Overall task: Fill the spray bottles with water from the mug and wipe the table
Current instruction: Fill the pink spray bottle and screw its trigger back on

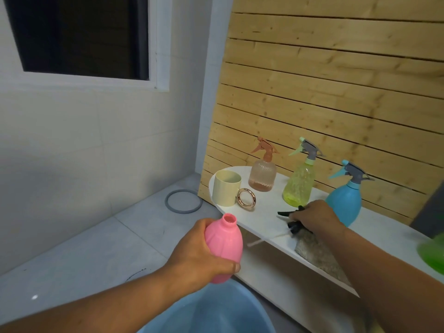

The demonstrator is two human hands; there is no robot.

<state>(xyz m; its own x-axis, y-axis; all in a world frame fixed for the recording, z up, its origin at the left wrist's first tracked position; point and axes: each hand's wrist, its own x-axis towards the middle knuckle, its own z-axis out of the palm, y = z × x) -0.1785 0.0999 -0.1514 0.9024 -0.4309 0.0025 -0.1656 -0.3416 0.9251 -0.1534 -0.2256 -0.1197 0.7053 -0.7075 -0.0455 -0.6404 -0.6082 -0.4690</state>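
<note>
Left hand: fingers and thumb wrapped round the body of a pink bottle, which has no sprayer fitted; its open neck tilts up and to the right. The bottle is held off the table, above the rim of a blue basin at the lower edge of the view.

Right hand: lying on the white table, fingers curled over a black sprayer head. The sprayer's pale dip tube runs out past the table's front edge. Just behind the wrist lies a grey cloth, partly overhanging the table edge.

Also on the table: a cream mug with a gold ring handle at the left end, upright; whether it holds water cannot be told. To its right stand three capped spray bottles in a row along the back: a brown bottle with a little liquid at the bottom, a yellow-green bottle, and a blue bottle just beyond the right hand. A blurred green object sits at the far right edge.

Behind the table is a slatted wooden panel. A grey ring lies on the tiled floor to the left.
</note>
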